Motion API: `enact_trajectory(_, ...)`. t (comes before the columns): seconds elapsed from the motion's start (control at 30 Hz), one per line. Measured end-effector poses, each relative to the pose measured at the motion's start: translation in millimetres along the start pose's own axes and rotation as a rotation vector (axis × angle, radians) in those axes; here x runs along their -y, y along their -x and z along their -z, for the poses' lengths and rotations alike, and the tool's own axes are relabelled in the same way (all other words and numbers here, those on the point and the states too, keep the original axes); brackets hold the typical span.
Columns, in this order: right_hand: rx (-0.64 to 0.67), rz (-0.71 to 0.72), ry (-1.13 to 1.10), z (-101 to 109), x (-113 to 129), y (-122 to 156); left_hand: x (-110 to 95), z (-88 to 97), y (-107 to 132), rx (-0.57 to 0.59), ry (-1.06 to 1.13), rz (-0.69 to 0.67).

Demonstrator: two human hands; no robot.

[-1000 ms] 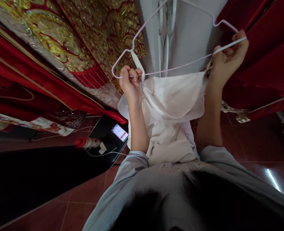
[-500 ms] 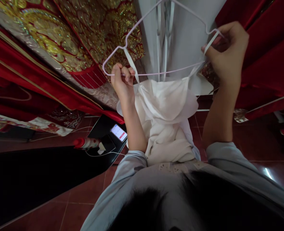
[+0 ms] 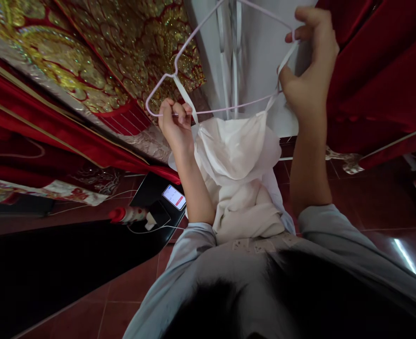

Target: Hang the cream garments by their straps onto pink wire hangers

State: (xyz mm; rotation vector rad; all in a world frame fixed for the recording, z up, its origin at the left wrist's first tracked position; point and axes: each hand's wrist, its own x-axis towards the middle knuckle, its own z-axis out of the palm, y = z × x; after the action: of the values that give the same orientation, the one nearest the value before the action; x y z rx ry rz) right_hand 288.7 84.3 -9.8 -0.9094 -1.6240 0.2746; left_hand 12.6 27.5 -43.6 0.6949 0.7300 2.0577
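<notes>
A thin pale pink wire hanger [image 3: 194, 37] is raised in front of me, with a white garment [image 3: 239, 160] hanging from it by two narrow straps. My left hand [image 3: 174, 123] is closed round the hanger's lower bar near its left corner, beside the left strap [image 3: 185, 96]. My right hand [image 3: 308, 70] is higher, pinching the right strap [image 3: 285, 59] at the hanger's right shoulder. The garment's lower part bunches against my chest.
Red and gold embroidered garments [image 3: 88, 61] hang at the left, and dark red cloth [image 3: 380, 80] at the right. A black surface [image 3: 52, 254] at the lower left holds a lit phone [image 3: 174, 197], a charger with cable and a red-capped object [image 3: 125, 214]. The floor has dark red tiles [image 3: 363, 207].
Both hands have lifted the hanger and garment higher and a little left. My right hand has brought the right strap up from the hanger's end to its shoulder.
</notes>
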Motion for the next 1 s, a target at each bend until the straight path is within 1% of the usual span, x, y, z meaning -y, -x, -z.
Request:
enact_trajectory(0.1, -0.159, 0.331, -0.012, -15.6, 7.4, 12.7, 4.1, 2.9, -0.7, 0.038, -0.044, -0.025)
enact_trajectory(0.13, -0.166, 0.393, -0.052, -22.7, 11.2, 17.8, 4.1, 4.1, -0.6, 0.052, -0.056, -0.030)
enact_trajectory(0.17, -0.129, 0.409, -0.098, -30.4, 15.6, 23.1, 3.6, 5.2, -0.3, 0.062, -0.066, -0.033)
enact_trajectory(0.2, -0.040, 0.381, -0.137, -38.3, 20.1, 28.4, 2.8, 6.3, 0.0, 0.067, -0.077, -0.034)
enact_trajectory(0.3, 0.388, 0.182, -0.154, -60.3, 29.1, 42.4, 1.2, 9.7, 0.4, 0.087, -0.095, -0.034)
enact_trajectory(0.33, 0.492, 0.141, -0.128, -66.1, 29.6, 46.2, 1.5, 10.8, 0.3, 0.095, -0.095, -0.033)
enact_trajectory(0.37, 0.550, 0.118, -0.097, -70.7, 28.8, 49.3, 2.3, 11.8, 0.0, 0.103, -0.096, -0.028)
enact_trajectory(0.4, 0.562, 0.113, -0.071, -74.1, 27.2, 51.8, 3.4, 12.7, -0.5, 0.111, -0.095, -0.020)
enact_trajectory(0.57, 0.490, 0.109, -0.024, -79.9, 20.8, 55.9, 7.6, 12.3, -1.4, 0.100, -0.081, -0.001)
enact_trajectory(0.67, 0.459, 0.083, 0.021, -83.2, 25.5, 56.3, 5.9, 8.2, 2.3, 0.058, -0.126, -0.002)
enact_trajectory(0.73, 0.447, 0.060, 0.061, -86.0, 31.9, 57.4, 5.0, 6.3, 5.8, 0.046, -0.177, 0.025)
enact_trajectory(0.8, 0.439, 0.030, 0.092, -87.6, 39.0, 58.6, 5.0, 6.6, 8.7, 0.062, -0.213, 0.059)
enact_trajectory(0.87, 0.437, 0.004, 0.091, -86.8, 44.1, 59.4, 5.2, 8.5, 10.4, 0.103, -0.225, 0.080)
enact_trajectory(0.93, 0.428, 0.001, 0.050, -83.1, 44.4, 59.1, 4.6, 10.6, 11.7, 0.142, -0.224, 0.068)
enact_trajectory(1.0, 0.375, 0.017, -0.002, -77.6, 39.2, 57.7, 2.9, 11.1, 13.6, 0.178, -0.203, 0.038)
